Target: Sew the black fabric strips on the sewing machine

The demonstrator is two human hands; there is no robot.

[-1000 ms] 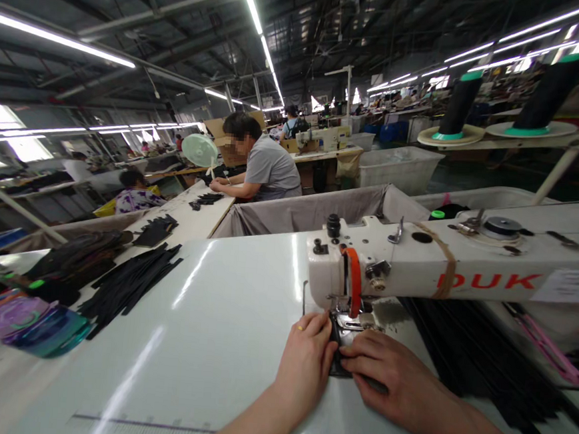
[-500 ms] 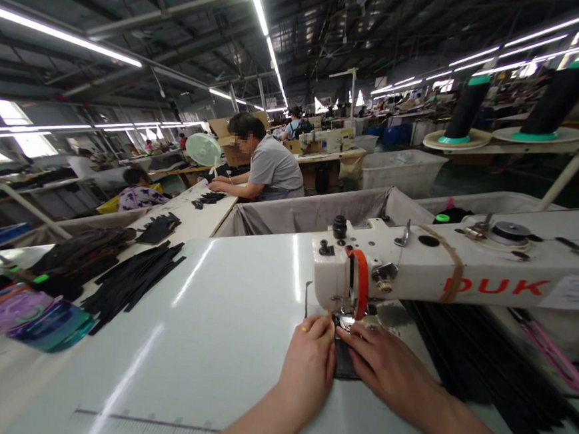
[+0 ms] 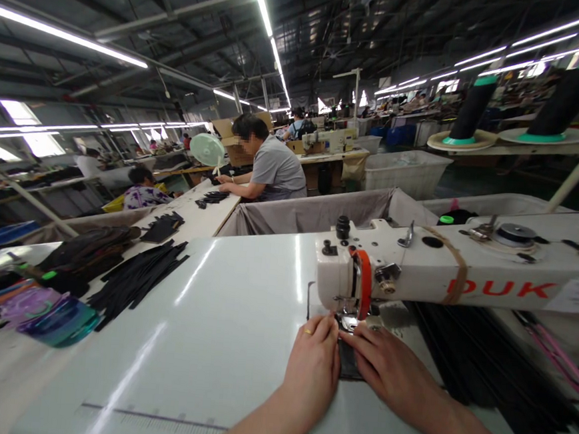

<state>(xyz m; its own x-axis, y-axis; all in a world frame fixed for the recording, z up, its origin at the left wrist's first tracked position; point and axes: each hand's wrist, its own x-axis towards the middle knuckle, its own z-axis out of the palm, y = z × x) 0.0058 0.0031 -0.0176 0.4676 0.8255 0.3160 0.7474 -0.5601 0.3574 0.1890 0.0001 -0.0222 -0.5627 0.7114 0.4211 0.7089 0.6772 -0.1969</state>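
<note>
My left hand (image 3: 314,359) has its fingers bunched along the left edge of a black piece (image 3: 350,367), and my right hand (image 3: 391,365) lays its fingertips on it from the right; I cannot tell whether either pinches or only presses. The piece lies flat just in front of the head of the sewing machine (image 3: 410,273), at the shiny metal foot (image 3: 350,324). I judge that uneven pressure between my hands could skew it, and fingertips this near the foot could get caught if they slid forward. What shows of its long axis seems to run away from me, crosswise to the machine's arm, with the squared end towards me; the far end is hidden. Black strips (image 3: 488,366) lie beneath and in front of the machine's arm; more strips (image 3: 139,279) sit well left of the machine.
</note>
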